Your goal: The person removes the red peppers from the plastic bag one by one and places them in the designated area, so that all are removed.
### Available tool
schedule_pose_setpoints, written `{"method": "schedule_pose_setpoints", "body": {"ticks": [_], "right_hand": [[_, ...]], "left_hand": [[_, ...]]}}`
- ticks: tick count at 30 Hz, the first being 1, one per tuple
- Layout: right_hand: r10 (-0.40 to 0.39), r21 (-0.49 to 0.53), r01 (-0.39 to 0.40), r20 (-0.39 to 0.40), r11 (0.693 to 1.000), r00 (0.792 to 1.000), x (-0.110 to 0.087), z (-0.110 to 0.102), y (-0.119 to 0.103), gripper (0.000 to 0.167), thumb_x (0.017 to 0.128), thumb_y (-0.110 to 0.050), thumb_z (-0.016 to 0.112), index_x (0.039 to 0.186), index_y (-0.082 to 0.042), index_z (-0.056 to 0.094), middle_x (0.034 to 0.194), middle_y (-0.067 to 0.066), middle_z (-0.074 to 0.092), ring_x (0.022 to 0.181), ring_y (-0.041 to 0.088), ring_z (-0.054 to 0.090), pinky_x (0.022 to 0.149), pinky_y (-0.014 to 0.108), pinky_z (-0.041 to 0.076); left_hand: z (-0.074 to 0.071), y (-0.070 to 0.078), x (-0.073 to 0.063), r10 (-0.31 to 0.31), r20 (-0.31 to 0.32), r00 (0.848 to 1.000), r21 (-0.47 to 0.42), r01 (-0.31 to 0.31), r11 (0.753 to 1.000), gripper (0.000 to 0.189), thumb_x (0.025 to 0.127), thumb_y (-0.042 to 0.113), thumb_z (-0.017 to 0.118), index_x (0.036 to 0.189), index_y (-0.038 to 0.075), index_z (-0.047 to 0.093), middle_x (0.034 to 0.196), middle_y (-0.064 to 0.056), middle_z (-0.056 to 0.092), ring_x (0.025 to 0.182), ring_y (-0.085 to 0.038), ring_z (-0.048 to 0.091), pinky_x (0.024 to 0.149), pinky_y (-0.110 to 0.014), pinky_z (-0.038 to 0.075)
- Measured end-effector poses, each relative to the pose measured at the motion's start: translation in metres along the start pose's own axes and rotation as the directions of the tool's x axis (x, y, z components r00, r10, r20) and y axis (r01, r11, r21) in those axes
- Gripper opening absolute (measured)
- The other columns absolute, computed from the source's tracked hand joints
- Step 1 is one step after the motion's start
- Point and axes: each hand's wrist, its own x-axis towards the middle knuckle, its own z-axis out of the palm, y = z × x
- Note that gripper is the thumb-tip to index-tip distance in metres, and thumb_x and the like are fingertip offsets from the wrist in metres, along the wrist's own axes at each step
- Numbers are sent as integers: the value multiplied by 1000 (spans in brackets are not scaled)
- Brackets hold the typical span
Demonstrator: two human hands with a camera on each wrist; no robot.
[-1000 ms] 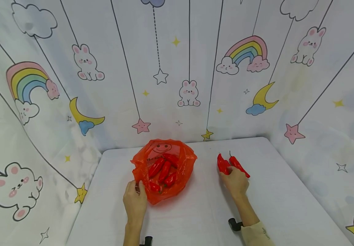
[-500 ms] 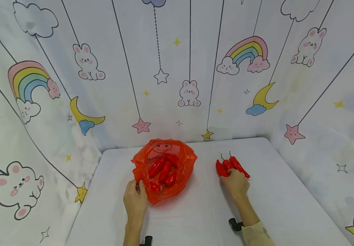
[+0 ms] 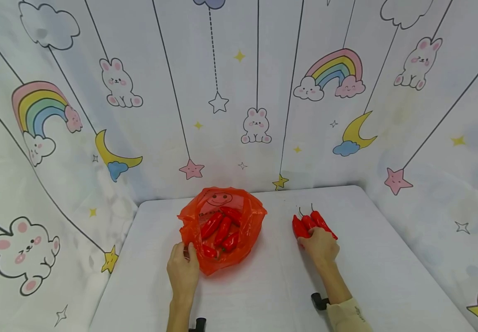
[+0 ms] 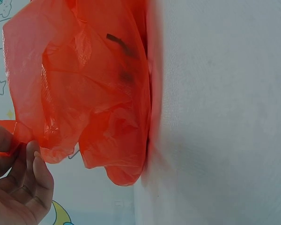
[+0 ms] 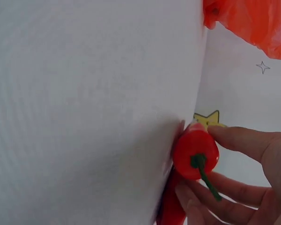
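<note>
My left hand (image 3: 183, 269) pinches the near left rim of a red plastic bag (image 3: 251, 235) with a smiling face printed inside. The bag's mouth gapes, and several glossy red chili peppers (image 3: 223, 230) lie in it. In the left wrist view, thumb and fingertips gather the thin film of the bag (image 4: 65, 93). Over on the right, my right hand (image 3: 322, 246) has thumb and fingers around a red chili pepper (image 3: 299, 226). Its green stem shows on the pepper (image 5: 187, 157) in the right wrist view. Two more peppers (image 3: 322, 224) lie alongside, stems pointing away from me.
A white cloth covers the table (image 3: 259, 295), with bare surface between bag and loose peppers. Patterned fabric walls (image 3: 164, 115) with bunnies, rainbows and stars stand behind and at both sides. A black wrist mount (image 3: 319, 301) sits at each wrist.
Earlier the pepper by my right hand overlapped the middle one. It has turned and shifted slightly, so the three now show side by side. My left hand stays on the bag rim.
</note>
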Motion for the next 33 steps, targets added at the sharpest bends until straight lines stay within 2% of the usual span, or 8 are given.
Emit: {"method": "schedule_pose_setpoints", "body": {"ticks": [6,13,16,22,28,33], "right_hand": [[-22,10,22,-32,1000,999,1,-8,-4,43,83,-31,86,111,0,76,98,20,75,91,40,67,58,45,56],[-27,51,31,-77,998,997,0,-15,-12,42,86,-34,83,113,-4,76,96,17,76,70,31,68,52,39,53],[-49,76,56,-96,996,994,0,-16,-15,40,86,-35,83,112,-5,77,93,15,77,67,29,67,51,39,52],[-71,100,87,-147,991,987,-3,-17,-27,37,85,-38,84,109,-9,79,86,10,77,68,28,67,51,37,50],[-61,130,85,-179,988,982,-5,-18,-45,40,86,-40,84,113,-11,78,99,9,77,83,32,68,66,48,54],[-85,181,124,-212,976,974,-13,-24,-64,40,87,-41,84,114,-12,78,103,9,78,92,30,70,74,48,56]], "left_hand": [[1,0,0,14,-8,1000,-3,-14,1000,9,100,9,68,101,0,69,86,-7,64,71,-17,59,63,-30,57],[1,0,0,7,-4,1000,-10,-7,1000,8,99,8,70,102,0,69,87,-7,65,71,-17,59,63,-29,58],[1,0,0,1,-3,1000,-4,-1,1000,9,99,8,70,102,0,69,88,-7,65,71,-17,59,64,-29,57],[-1,0,0,1,-7,1000,-1,-1,1000,9,100,9,69,102,0,69,88,-7,65,71,-17,59,63,-30,57],[-2,2,-1,-6,2,1000,-3,6,1000,8,100,9,69,101,0,69,88,-7,64,71,-17,58,63,-28,57],[-3,4,-1,-21,12,1000,2,21,1000,9,100,9,70,103,1,69,90,-7,65,72,-17,59,65,-27,57]]}}
